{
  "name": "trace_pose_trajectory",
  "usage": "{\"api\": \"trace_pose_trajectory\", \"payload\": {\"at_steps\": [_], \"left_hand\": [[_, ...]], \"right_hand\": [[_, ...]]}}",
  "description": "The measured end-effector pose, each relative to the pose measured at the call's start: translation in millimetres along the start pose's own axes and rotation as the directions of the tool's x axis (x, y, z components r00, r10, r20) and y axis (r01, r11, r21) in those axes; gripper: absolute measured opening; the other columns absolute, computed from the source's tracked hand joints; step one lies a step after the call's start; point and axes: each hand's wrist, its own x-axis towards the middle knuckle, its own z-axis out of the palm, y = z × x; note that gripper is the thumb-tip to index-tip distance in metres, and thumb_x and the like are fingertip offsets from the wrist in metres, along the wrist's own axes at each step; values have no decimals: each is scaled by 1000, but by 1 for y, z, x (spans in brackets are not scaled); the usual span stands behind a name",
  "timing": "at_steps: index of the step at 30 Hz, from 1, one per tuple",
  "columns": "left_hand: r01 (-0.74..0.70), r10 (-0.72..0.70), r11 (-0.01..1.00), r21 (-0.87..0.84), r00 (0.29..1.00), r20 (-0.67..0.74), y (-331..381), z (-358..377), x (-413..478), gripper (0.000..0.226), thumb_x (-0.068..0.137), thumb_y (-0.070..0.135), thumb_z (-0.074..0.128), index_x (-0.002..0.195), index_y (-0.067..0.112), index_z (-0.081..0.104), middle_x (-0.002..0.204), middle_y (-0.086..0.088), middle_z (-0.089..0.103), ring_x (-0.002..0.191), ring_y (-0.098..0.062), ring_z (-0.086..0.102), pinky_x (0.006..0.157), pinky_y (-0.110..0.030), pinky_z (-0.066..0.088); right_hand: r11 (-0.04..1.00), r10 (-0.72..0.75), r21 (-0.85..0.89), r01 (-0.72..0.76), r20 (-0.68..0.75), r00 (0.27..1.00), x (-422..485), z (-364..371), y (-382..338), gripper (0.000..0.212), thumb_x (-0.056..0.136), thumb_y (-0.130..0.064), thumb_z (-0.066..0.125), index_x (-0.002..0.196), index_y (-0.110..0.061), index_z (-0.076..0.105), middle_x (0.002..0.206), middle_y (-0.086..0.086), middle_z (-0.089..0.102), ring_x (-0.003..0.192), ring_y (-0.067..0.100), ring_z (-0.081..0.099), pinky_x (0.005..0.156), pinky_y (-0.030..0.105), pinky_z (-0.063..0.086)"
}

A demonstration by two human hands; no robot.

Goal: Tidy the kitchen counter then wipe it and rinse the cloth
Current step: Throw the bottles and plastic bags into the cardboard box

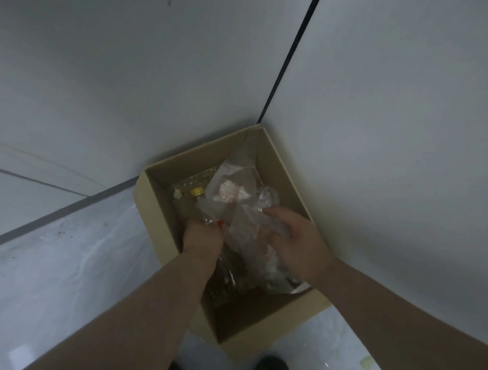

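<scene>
One open cardboard box [166,230] stands on the floor [73,262], pushed into the corner where two pale walls [389,150] meet. Inside: one clear plastic bag [238,210], crumpled, lying toward the box's right wall; one bottle [200,199] with a yellow cap near the far left corner; other clear litter beneath, indistinct. Both hands are in the box. The left hand [201,237] is clenched around something red-tipped at the bag's left edge. The right hand [298,238] grasps the bag. Floor grey, marbled. Two dark shoes [270,368] at the bottom edge.
</scene>
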Motion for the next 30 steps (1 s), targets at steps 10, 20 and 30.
{"api": "trace_pose_trajectory", "payload": {"at_steps": [10,20,30], "left_hand": [[-474,476,879,-49,871,123,28,-96,-83,35,92,13,55,94,49,55,85,24,57,73,5,55,56,-5,45],[-528,498,828,191,848,184,58,-202,-208,31,89,28,61,119,34,58,110,23,51,102,-2,51,92,-21,41],[-476,495,864,-163,862,105,135,-280,-377,22,72,24,70,94,22,67,96,6,71,92,-4,65,91,-26,49]], "right_hand": [[997,13,70,-10,-45,999,-27,-24,-55,33,91,-22,63,122,-32,61,106,-21,58,102,-1,56,94,20,45],[999,21,42,-16,-123,992,-116,-87,-162,38,86,-46,59,121,-31,63,111,-16,65,100,4,62,90,33,55],[995,3,99,24,-264,964,-238,-187,-292,40,78,-45,67,112,-25,67,109,-17,65,102,1,60,95,21,47]]}}
